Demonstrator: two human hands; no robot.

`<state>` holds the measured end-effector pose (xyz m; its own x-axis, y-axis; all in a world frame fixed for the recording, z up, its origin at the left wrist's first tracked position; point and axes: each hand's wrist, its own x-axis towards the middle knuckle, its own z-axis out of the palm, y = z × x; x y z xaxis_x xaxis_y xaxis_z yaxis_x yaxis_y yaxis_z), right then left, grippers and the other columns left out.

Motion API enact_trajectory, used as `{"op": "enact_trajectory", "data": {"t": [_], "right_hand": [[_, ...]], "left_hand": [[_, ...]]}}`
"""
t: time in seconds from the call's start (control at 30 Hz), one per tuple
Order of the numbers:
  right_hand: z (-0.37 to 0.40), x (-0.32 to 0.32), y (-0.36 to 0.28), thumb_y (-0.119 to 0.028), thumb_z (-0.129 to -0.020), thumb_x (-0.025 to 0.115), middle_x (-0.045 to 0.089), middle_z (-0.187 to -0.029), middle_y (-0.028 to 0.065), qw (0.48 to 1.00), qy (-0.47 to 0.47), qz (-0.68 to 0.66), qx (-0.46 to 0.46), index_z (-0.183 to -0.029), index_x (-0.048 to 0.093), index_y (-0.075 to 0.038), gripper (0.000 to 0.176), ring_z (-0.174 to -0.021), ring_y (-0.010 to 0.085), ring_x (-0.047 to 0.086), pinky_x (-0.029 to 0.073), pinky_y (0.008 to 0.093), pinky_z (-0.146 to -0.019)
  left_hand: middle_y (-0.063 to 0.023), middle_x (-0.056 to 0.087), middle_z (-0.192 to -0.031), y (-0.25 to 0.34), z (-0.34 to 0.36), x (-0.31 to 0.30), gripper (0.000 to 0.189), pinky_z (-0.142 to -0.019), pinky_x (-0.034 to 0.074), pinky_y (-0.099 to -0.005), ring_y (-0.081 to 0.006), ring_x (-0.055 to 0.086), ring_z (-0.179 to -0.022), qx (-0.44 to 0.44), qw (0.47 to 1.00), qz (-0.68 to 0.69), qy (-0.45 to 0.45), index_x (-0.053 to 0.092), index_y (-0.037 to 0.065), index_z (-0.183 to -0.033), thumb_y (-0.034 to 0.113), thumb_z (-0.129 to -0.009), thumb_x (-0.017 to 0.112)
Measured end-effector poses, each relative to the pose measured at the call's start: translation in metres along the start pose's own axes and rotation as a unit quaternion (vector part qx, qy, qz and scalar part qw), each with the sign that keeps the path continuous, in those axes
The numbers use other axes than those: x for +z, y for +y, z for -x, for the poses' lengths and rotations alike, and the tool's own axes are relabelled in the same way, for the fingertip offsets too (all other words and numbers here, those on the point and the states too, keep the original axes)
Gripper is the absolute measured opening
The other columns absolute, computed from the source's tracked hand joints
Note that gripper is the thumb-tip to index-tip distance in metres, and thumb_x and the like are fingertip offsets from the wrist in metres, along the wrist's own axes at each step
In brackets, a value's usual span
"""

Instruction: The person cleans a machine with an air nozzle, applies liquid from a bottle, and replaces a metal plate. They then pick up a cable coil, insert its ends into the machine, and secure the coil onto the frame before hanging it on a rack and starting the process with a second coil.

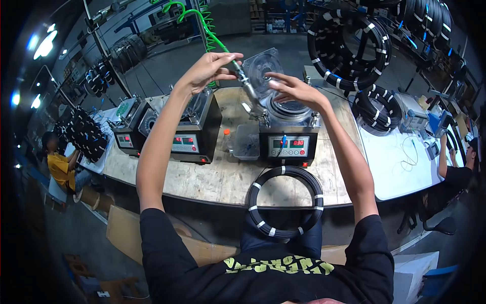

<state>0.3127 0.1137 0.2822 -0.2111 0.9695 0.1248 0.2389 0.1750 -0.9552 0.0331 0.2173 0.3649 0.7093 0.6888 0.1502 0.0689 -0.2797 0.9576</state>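
Note:
My left hand (211, 71) has its fingers closed round the upper end of a metal air blow gun (245, 83), which hangs from a green coiled hose (216, 36). The gun's lower end points down in front of a machine (288, 144) with a red and green digital display. Over that machine's round top, my right hand (299, 92) is held with fingers apart and nothing in them. Its fingertips are close to a raised clear plastic lid (264, 68); contact cannot be made out. Below, a coil of black cable (254, 193) bound with white tape leans at the table edge.
Two similar machines (195, 129) stand to the left on the wooden table (223, 180). A clear plastic box (246, 142) and an orange cap (227, 131) lie between. Large cable coils (318, 55) hang at the back right. Other people (61, 164) sit at both sides.

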Motion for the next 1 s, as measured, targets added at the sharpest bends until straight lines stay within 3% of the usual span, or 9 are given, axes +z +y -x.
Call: {"op": "enact_trajectory", "data": {"t": [0.13, 0.27, 0.4, 0.43, 0.47, 0.6, 0.67, 0.8, 1.0], "right_hand": [[-0.021, 0.009, -0.021, -0.038, -0.097, 0.073, 0.069, -0.115, 0.0117, 0.984, -0.066, 0.157, 0.045, -0.150, 0.050, -0.008, 0.065, -0.098, 0.0182, 0.072, 0.059, 0.0307, -0.080], [-0.015, 0.004, -0.029, -0.012, -0.099, 0.058, 0.069, -0.117, 0.0119, 1.000, -0.024, 0.004, 0.000, -0.133, 0.064, -0.004, 0.036, -0.087, 0.0211, 0.074, 0.060, 0.0329, -0.073], [-0.027, -0.022, -0.002, -0.008, -0.094, 0.058, 0.064, -0.084, 0.0044, 0.996, 0.013, 0.071, -0.048, -0.119, 0.071, -0.001, 0.029, -0.067, 0.0154, 0.068, 0.060, 0.0297, -0.063], [-0.028, -0.028, 0.003, -0.007, -0.093, 0.058, 0.063, -0.080, 0.0037, 0.992, 0.019, 0.114, -0.059, -0.117, 0.072, -0.001, 0.029, -0.065, 0.0144, 0.066, 0.059, 0.0298, -0.063], [-0.025, -0.031, 0.003, -0.005, -0.092, 0.057, 0.063, -0.080, 0.0036, 0.987, 0.042, 0.147, -0.050, -0.117, 0.072, -0.001, 0.029, -0.066, 0.0133, 0.065, 0.057, 0.0295, -0.063], [-0.036, -0.044, 0.028, -0.002, -0.088, 0.057, 0.063, -0.074, 0.0051, 0.962, 0.133, 0.224, -0.077, -0.107, 0.074, 0.000, 0.026, -0.063, 0.0124, 0.062, 0.051, 0.0303, -0.060], [-0.042, -0.046, 0.036, -0.003, -0.086, 0.058, 0.062, -0.072, 0.0062, 0.939, 0.177, 0.270, -0.117, -0.103, 0.074, 0.000, 0.025, -0.062, 0.0138, 0.061, 0.051, 0.0328, -0.061], [-0.060, -0.031, 0.043, -0.003, -0.082, 0.061, 0.056, -0.061, 0.0112, 0.901, 0.254, 0.248, -0.250, -0.097, 0.075, 0.002, 0.021, -0.061, 0.0158, 0.056, 0.047, 0.0373, -0.062], [-0.049, -0.027, 0.032, -0.008, -0.090, 0.056, 0.060, -0.069, 0.0017, 0.984, 0.115, 0.059, -0.121, -0.104, 0.072, 0.001, 0.024, -0.061, 0.0091, 0.061, 0.049, 0.0265, -0.055]], "left_hand": [[-0.0175, 0.065, -0.128, 0.012, -0.012, 0.037, 0.043, -0.094, 0.064, -0.0288, -0.0243, 0.074, -0.103, 0.042, 0.995, 0.072, -0.049, 0.059, -0.004, -0.138, 0.025, -0.106, 0.060], [-0.0165, 0.065, -0.129, 0.010, -0.033, 0.051, 0.041, -0.103, 0.060, -0.0362, -0.0274, 0.071, -0.111, 0.093, 0.986, 0.125, -0.055, 0.060, -0.004, -0.138, 0.020, -0.104, 0.062], [-0.0112, 0.070, -0.119, -0.009, -0.041, 0.069, 0.029, -0.097, 0.061, -0.0329, -0.0208, 0.072, -0.106, 0.102, 0.982, 0.161, -0.005, 0.064, -0.003, -0.129, 0.012, -0.105, 0.057], [-0.0089, 0.072, -0.112, -0.020, -0.041, 0.078, 0.023, -0.092, 0.060, -0.0302, -0.0148, 0.071, -0.101, 0.102, 0.977, 0.175, 0.060, 0.066, 0.000, -0.122, 0.010, -0.105, 0.055], [-0.0097, 0.069, -0.115, -0.045, -0.051, 0.083, 0.014, -0.090, 0.057, -0.0352, -0.0191, 0.069, -0.104, 0.122, 0.970, 0.146, 0.148, 0.070, 0.003, -0.108, 0.007, -0.101, 0.059], [-0.0173, 0.062, -0.122, -0.130, -0.066, 0.101, 0.019, -0.109, 0.042, -0.0401, -0.0313, 0.053, -0.129, 0.195, 0.886, -0.210, 0.364, 0.072, 0.008, -0.107, 0.008, -0.088, 0.067], [-0.0305, 0.037, -0.149, -0.160, -0.071, 0.118, 0.038, -0.117, 0.035, -0.0448, -0.0453, 0.040, -0.141, 0.126, 0.907, -0.171, 0.363, 0.069, 0.007, -0.118, 0.011, -0.081, 0.072], [-0.0294, 0.036, -0.153, -0.172, -0.071, 0.131, 0.059, -0.118, 0.035, -0.0444, -0.0451, 0.040, -0.142, 0.095, 0.891, -0.237, 0.375, 0.058, 0.009, -0.137, 0.011, -0.079, 0.074], [-0.0236, 0.044, -0.149, -0.205, -0.076, 0.125, 0.074, -0.117, 0.036, -0.0475, -0.0425, 0.045, -0.138, 0.034, 0.909, -0.243, 0.337, 0.049, 0.003, -0.145, 0.013, -0.077, 0.077]]}}
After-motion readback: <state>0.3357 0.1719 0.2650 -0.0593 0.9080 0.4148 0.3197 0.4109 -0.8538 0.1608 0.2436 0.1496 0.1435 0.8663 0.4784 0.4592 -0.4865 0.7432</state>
